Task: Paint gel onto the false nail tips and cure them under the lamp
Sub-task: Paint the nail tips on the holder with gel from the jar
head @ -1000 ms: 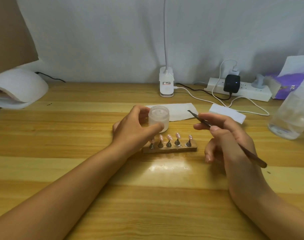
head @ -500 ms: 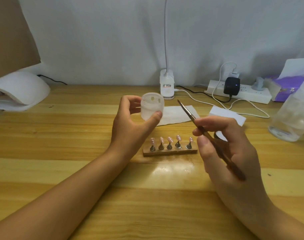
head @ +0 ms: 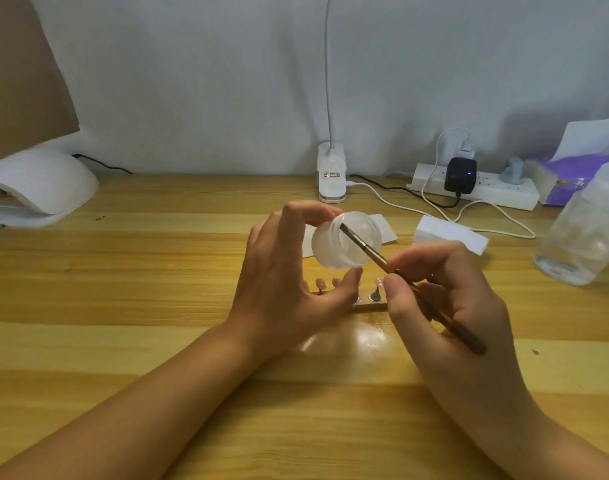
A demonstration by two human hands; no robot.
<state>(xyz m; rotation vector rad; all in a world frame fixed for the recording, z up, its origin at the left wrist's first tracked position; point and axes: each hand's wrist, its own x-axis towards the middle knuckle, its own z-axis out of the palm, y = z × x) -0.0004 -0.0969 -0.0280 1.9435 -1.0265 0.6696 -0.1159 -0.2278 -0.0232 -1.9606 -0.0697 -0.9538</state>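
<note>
Above wooden desk (head: 123, 271), brush (head: 382, 259) enters tilted jar (head: 344, 244)

Nothing we can read.
We see a blurred label on the lamp clip (head: 331, 183) and faint print on the purple tissue pack (head: 555, 183).

**Desk tally**

Two hands: left hand (head: 289, 282), right hand (head: 445, 299). One jar (head: 344, 245). One brush (head: 374, 256). Three nail tips (head: 319, 283) showing (hands cover part of the row) on one stand (head: 365, 305). One curing lamp (head: 39, 185). One power strip (head: 497, 192), three plugs (head: 460, 174) in it. One bottle (head: 587, 230). One tissue box (head: 555, 181).
</note>
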